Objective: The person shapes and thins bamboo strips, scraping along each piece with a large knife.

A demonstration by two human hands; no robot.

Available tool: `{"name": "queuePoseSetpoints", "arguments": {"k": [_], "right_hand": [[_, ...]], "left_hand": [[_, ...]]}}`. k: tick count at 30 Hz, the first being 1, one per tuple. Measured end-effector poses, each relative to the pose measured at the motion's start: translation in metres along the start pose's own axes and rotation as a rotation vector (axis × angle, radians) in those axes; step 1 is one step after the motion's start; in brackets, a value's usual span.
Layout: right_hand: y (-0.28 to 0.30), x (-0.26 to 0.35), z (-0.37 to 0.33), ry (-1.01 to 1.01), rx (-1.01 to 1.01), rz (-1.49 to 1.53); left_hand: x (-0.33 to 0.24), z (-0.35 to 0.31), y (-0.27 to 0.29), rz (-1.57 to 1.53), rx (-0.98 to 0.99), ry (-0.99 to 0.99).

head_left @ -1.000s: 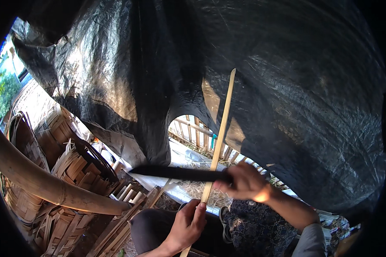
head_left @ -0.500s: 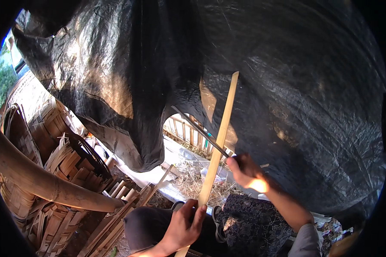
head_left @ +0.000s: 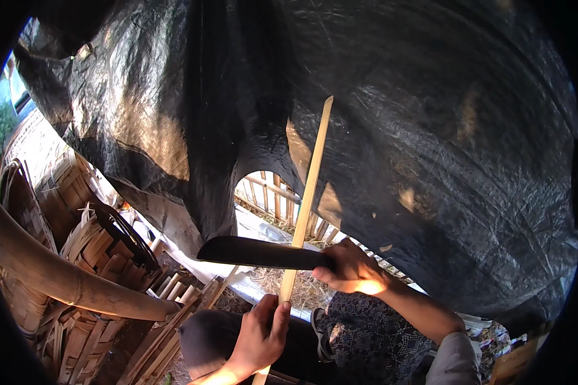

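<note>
My left hand [head_left: 261,337] is closed around the lower part of a long pale bamboo strip [head_left: 310,186], which leans upward and away, its pointed tip against the dark backdrop. In my right hand [head_left: 353,268] is a machete [head_left: 263,253] with a broad dark blade; my fingers wrap its handle. The blade lies across the strip a little above my left hand, its broad side showing and its rounded end pointing left. Whether the edge touches the strip I cannot tell.
A black plastic sheet [head_left: 424,128] hangs in front and to the right. Woven bamboo baskets [head_left: 112,247] stand at left, behind a thick curved bamboo pole [head_left: 77,285]. Split bamboo pieces [head_left: 157,346] lie beside my left knee [head_left: 205,340]. Beyond is a slatted fence [head_left: 270,196].
The machete has turned from edge-on to broad side showing, and my right hand has come lower and slightly left. The strip has shifted left and stands a little more upright.
</note>
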State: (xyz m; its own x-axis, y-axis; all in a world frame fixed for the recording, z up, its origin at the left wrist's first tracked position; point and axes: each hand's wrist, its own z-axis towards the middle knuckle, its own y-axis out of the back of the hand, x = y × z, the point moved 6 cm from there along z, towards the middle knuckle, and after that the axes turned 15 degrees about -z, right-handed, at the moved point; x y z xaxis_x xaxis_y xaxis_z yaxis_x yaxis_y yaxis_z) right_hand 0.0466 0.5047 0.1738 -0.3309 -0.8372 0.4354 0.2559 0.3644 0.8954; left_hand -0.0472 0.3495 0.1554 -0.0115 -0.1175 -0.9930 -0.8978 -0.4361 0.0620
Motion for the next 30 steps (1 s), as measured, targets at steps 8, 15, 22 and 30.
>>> {"name": "queuePoseSetpoints", "arguments": {"k": [8, 15, 22, 30], "right_hand": [[-0.011, 0.014, -0.008, 0.173, -0.172, -0.165], [-0.005, -0.056, 0.008, -0.351, -0.013, 0.037], [-0.024, -0.021, -0.021, -0.108, -0.111, -0.164], [-0.025, -0.025, -0.013, 0.098, -0.22, -0.318]], "left_hand": [[0.012, 0.006, -0.004, -0.124, 0.059, -0.068], [0.018, 0.0, -0.005, -0.138, 0.035, 0.104], [0.023, 0.0, -0.016, -0.156, 0.053, 0.142], [0.009, 0.008, -0.017, 0.222, 0.03, -0.185]]}}
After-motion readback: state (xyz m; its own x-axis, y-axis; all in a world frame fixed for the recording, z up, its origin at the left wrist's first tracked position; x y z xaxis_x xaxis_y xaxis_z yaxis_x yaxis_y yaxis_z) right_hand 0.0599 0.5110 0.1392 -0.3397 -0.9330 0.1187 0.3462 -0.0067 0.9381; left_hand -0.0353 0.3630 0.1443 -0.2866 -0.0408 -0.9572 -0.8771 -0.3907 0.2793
